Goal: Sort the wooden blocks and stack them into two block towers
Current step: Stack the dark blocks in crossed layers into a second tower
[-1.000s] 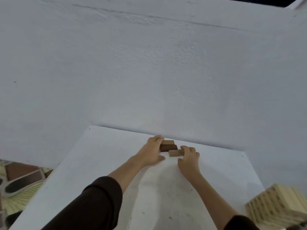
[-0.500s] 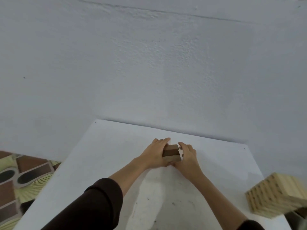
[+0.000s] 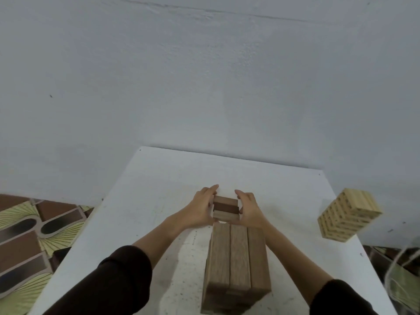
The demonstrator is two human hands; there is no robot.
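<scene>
Left hand (image 3: 200, 210) and right hand (image 3: 248, 211), fingers straight, press the 2 ends of 3 small blocks (image 3: 225, 209) lying side by side on the white table (image 3: 147, 189). 1 brown tower (image 3: 236, 267) stands nearer, 1 pale tower (image 3: 347, 214) far right.

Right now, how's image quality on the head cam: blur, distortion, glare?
Head view: the pale tower at the right edge is motion-smeared and leans from wide-angle distortion; the brown tower up close looms oversized; the three blocks between the left hand and right hand read fairly sharp; light is flat and dim, with no glare.
</scene>
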